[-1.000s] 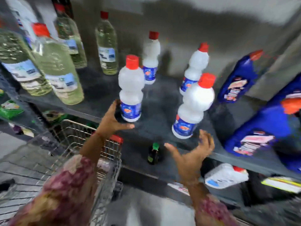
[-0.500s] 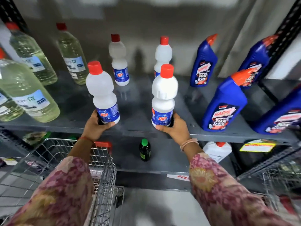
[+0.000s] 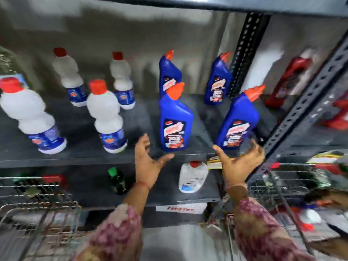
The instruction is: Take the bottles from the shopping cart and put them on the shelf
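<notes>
Head view, blurred by motion: both hands hang empty in front of the dark shelf [image 3: 79, 157]. The left hand [image 3: 148, 162] has its fingers spread wide, just near of a blue bottle [image 3: 175, 119] standing at the shelf's front edge. The right hand [image 3: 239, 162] is spread wide too, just near of a second blue bottle [image 3: 239, 121] to the right. Two more blue bottles stand farther back. Four white bottles with red caps, the nearest [image 3: 107, 117] left of the hands, stand on the same shelf. A wire shopping cart [image 3: 39, 213] sits low on the left.
</notes>
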Available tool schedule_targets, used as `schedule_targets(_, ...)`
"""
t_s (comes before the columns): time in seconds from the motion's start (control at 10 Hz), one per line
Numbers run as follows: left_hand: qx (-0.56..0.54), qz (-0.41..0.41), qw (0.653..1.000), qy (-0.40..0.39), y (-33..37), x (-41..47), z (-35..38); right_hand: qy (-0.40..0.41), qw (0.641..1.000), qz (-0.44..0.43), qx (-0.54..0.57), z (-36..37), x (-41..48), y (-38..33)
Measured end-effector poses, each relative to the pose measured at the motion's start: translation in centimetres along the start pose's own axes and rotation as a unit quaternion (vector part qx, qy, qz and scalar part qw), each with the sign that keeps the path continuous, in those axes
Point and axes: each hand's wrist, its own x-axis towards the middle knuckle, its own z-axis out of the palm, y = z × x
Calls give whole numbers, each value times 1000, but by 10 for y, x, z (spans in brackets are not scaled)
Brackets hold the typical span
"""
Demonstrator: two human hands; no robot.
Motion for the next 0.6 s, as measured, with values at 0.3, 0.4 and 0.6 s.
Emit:
schedule_targets(0.3,28,-83,994,-64,1,36,37,-108,989,83,53,30,40,19)
schedule_targets(0.4,45,-84,992,-79,-2,37,35,-101,991,78,40,31,39,18)
schedule_targets(0.6,59,-6,998,-25,13,5,15,-63,994,71,55,8,16,5)
